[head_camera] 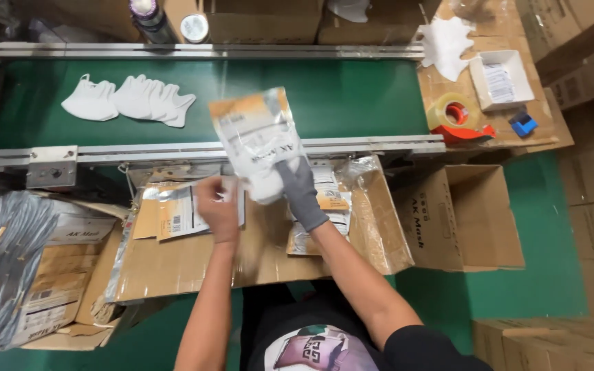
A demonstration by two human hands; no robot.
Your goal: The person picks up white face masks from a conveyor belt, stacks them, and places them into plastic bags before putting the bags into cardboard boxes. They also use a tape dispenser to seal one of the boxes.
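A clear pouch with an orange top, white masks inside, is held up over the cardboard surface. The gloved right hand grips its lower edge; the bare left hand pinches nearby. Filling looks underway; closing it needs both hands.

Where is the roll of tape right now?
In the head view, the tape roll sits at upper right on a cardboard sheet, beside the conveyor belt, between a small white box and a blue clip.
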